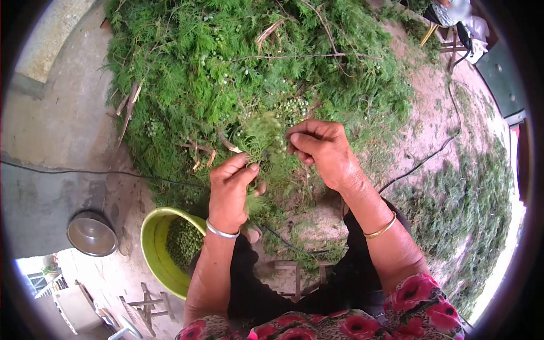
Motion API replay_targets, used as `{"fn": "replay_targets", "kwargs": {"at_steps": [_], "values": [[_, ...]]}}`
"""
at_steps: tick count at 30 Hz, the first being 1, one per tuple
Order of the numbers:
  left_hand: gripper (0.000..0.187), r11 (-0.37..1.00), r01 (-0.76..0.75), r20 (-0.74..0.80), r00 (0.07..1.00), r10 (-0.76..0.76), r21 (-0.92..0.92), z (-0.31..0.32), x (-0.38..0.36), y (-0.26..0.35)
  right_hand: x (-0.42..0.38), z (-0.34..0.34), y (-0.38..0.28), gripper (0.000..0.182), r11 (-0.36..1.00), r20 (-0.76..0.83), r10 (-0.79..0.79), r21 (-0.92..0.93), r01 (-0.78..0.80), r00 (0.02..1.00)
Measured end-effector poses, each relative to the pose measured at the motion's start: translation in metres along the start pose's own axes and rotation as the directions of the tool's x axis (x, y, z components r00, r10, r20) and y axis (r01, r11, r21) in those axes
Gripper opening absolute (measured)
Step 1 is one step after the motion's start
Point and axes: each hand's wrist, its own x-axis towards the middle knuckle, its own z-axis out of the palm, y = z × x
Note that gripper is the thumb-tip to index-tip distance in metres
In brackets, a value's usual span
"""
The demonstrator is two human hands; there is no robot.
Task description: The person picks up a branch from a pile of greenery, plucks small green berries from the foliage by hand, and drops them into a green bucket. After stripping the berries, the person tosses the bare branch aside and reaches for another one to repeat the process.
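Observation:
My left hand (229, 190), with a silver bangle at the wrist, is closed on a feathery green sprig (260, 136) that rises from its fingertips. To the right and slightly higher, my right hand (320, 150) has its thumb and fingers pinched together beside the sprig; whatever may be between them is too small to make out. A gold bangle circles that wrist. Behind both hands lies a large heap of green branches (198, 73), with pale round berries (294, 107) showing in it. Below and left of my left hand stands a yellow-green bucket (152, 249) holding many small green berries (184, 241).
A metal bowl (92, 233) sits on the floor at the left. Wooden stools (148, 303) are at the lower left. A black cable (428, 156) crosses the ground at the right, near scattered greenery (464, 209). Part of another person (445, 14) shows at the top right.

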Motion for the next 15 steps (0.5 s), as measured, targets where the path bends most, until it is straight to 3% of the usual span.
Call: {"fn": "replay_targets", "kwargs": {"at_steps": [2, 4, 5, 7, 8, 10, 12, 13, 15], "values": [[0.006, 1.0, -0.012, 0.0, 1.0, 0.012, -0.017, -0.003, 0.001, -0.004, -0.001, 0.0, -0.001, 0.009, 1.0, -0.066, -0.015, -0.023, 0.013, 0.998], [0.004, 1.0, 0.005, -0.012, 1.0, -0.005, -0.014, 0.0, 0.001, -0.003, -0.005, 0.001, -0.007, 0.01, 0.967, -0.089, -0.116, -0.237, 0.092, 0.989], [0.006, 0.998, 0.046, -0.018, 0.999, -0.047, -0.047, 0.001, 0.001, -0.003, -0.006, 0.002, -0.005, 0.01, 0.968, -0.089, -0.114, -0.235, 0.09, 0.99], [0.008, 0.993, 0.09, -0.023, 0.996, -0.092, -0.078, 0.007, 0.001, -0.002, -0.008, 0.005, 0.002, 0.013, 0.91, 0.019, -0.257, -0.333, 0.248, 0.966], [0.007, 0.992, 0.086, -0.051, 0.995, -0.091, -0.092, 0.012, -0.001, 0.001, -0.01, 0.007, 0.004, 0.013, 0.91, 0.017, -0.255, -0.332, 0.247, 0.967], [0.006, 0.991, 0.084, -0.078, 0.993, -0.093, -0.106, 0.017, -0.001, -0.002, -0.014, 0.012, 0.007, 0.017, 0.836, 0.066, -0.182, -0.515, 0.19, 0.981], [0.008, 0.961, 0.037, -0.084, 0.995, -0.062, -0.273, 0.016, 0.003, -0.013, -0.017, 0.018, 0.013, 0.018, 0.813, 0.039, -0.2, -0.552, 0.188, 0.979], [0.008, 0.961, 0.038, -0.083, 0.995, -0.063, -0.273, 0.013, 0.006, -0.023, -0.016, 0.019, 0.018, 0.018, 0.754, 0.025, -0.307, -0.603, 0.259, 0.951], [0.01, 0.966, -0.228, -0.134, 0.961, 0.244, 0.125, 0.005, 0.011, -0.044, -0.014, 0.019, 0.022, 0.017, 0.663, 0.029, -0.464, -0.651, 0.369, 0.885]]}}
